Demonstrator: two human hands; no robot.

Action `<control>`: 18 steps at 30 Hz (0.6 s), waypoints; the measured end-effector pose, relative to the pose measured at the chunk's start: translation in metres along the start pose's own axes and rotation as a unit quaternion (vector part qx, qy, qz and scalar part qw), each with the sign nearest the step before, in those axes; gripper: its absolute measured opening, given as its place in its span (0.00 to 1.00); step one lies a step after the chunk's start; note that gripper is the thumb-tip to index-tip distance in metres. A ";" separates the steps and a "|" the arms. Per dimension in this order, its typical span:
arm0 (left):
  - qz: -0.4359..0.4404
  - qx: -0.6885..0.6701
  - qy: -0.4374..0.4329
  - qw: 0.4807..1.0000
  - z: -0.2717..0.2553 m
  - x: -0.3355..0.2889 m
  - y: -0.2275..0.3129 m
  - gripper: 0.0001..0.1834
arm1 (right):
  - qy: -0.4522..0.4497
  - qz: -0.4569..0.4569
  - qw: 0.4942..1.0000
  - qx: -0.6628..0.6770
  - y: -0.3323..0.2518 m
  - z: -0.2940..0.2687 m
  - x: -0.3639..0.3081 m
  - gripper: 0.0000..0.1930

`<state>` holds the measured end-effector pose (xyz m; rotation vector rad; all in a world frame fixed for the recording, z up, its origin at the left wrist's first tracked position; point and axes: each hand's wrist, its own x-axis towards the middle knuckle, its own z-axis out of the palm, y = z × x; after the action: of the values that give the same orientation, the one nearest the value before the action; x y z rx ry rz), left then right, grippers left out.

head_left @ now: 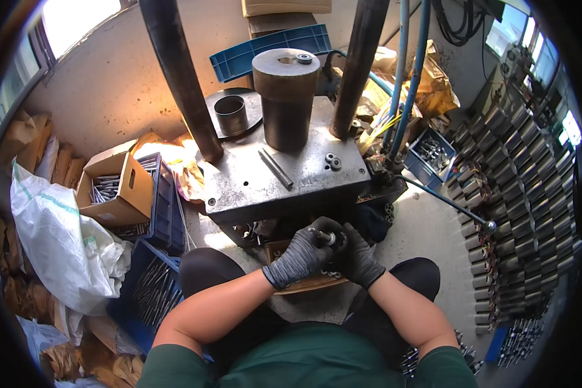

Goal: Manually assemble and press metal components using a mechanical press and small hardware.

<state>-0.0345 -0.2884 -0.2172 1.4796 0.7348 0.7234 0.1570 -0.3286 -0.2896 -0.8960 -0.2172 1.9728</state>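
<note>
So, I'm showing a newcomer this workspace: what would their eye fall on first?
Probably the tall metal cylinder with the wider top, standing on the metal table between two dark posts. Next, perhaps, the rows of stacked metal pieces along the right and the white sack at left. Nearer, the gloved left hand and right hand meet at a small metal part.

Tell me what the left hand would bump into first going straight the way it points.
Probably the gloved right hand, close by on the far side of the small metal part at the left hand. Any gap between them is hard to judge.
</note>
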 end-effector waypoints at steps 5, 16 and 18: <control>0.113 -0.003 -0.022 0.993 0.002 0.005 0.004 0.21 | -0.033 -0.065 0.995 0.062 -0.015 0.001 -0.002 0.30; 0.212 0.252 0.023 0.944 0.004 0.026 -0.010 0.15 | 0.148 -0.187 0.940 0.243 -0.049 0.002 -0.022 0.24; 0.171 0.207 0.008 0.963 0.014 0.028 -0.009 0.18 | 0.121 -0.190 0.950 0.219 -0.049 -0.005 -0.015 0.24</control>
<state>-0.0062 -0.2742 -0.2260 2.0175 0.6755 0.8762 0.1985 -0.3145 -0.2617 -0.7286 0.1757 1.4567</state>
